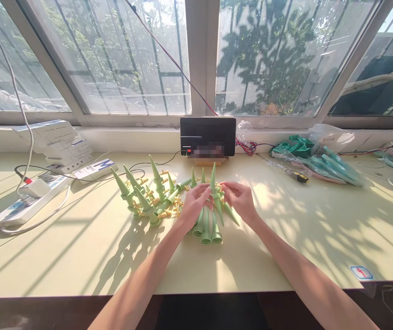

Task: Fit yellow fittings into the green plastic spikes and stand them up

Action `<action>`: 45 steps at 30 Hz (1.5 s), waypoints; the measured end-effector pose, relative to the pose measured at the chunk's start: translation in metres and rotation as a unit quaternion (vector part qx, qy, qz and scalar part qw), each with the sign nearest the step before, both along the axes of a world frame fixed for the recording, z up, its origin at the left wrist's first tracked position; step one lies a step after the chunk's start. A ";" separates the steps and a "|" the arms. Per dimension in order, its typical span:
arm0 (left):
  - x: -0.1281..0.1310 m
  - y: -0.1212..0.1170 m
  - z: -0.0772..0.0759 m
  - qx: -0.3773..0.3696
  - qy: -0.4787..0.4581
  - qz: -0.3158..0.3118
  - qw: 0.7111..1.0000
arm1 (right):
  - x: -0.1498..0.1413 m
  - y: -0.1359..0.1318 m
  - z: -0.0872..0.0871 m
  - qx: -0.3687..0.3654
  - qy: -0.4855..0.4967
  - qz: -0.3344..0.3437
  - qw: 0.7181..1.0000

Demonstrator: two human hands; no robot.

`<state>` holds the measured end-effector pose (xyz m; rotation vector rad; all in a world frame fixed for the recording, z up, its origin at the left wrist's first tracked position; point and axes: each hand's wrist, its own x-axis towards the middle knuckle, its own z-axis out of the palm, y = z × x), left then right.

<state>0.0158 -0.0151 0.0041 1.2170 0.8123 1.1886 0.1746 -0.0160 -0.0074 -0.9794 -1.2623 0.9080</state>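
Note:
My left hand [198,200] is closed around a green plastic watering spike [213,176], its pointed end up. Pressed against the side of that spike are the pinched fingers of my right hand [239,198]; whatever small piece they hold is hidden. Below both hands lie several loose green spikes [206,237], with round open ends toward me. To the left stand several upright spikes [144,201] fitted with yellow side pieces. Small yellow valve-like pieces [173,212] lie in a heap beside my left hand.
A black screen [207,136] stands at the back by the window. At left are a power strip [27,201], cables and stacked white boxes [58,144]. Plastic bags [334,165] and a yellow-black tool [300,177] lie at right. A sticker [361,272] marks the front right edge.

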 end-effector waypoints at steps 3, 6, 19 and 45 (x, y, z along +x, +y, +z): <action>0.000 0.000 0.000 0.005 0.008 0.005 1.000 | 0.001 0.000 -0.003 0.006 -0.012 0.002 1.000; 0.000 0.000 0.000 0.016 0.032 0.017 0.999 | 0.002 0.001 -0.004 0.014 -0.014 0.000 1.000; -0.002 0.004 -0.007 0.079 0.090 0.037 0.992 | 0.003 0.001 -0.006 0.007 -0.021 0.010 1.000; 0.000 0.001 -0.008 0.077 0.107 0.033 0.991 | 0.004 -0.002 -0.006 0.047 -0.136 -0.011 0.990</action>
